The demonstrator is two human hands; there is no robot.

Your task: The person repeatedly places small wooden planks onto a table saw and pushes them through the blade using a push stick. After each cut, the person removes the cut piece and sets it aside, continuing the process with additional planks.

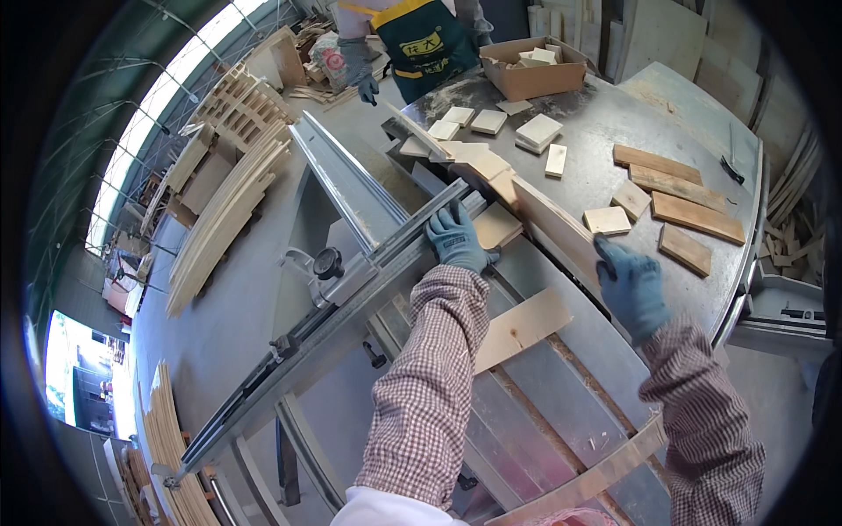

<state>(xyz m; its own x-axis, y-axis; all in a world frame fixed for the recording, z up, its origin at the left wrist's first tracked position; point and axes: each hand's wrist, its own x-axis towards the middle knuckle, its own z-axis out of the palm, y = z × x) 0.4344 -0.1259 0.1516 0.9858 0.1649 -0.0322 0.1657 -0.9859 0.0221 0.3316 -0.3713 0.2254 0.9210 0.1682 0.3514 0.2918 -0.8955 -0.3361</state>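
Observation:
My left hand [459,241], in a blue-grey glove, lies at the metal crosscut fence [412,241], fingers over the fence. Its thumb reaches the near edge of a wooden block [496,226] on the saw table, so the block sits between thumb and fence. Just right of the block runs a long upright wooden board [557,223]. My right hand [633,289], gloved alike, is at the near end of this board. Its fingers are stretched out, partly hidden, with nothing seen in them. A flat light board [524,330] lies between my forearms.
Cut blocks [538,131] and brown wood strips [697,216] lie on the metal table [583,188]. At its far side stand a cardboard box [535,81] and a person in a green apron [430,48]. A black clamp knob [328,263] sticks up left of my left hand.

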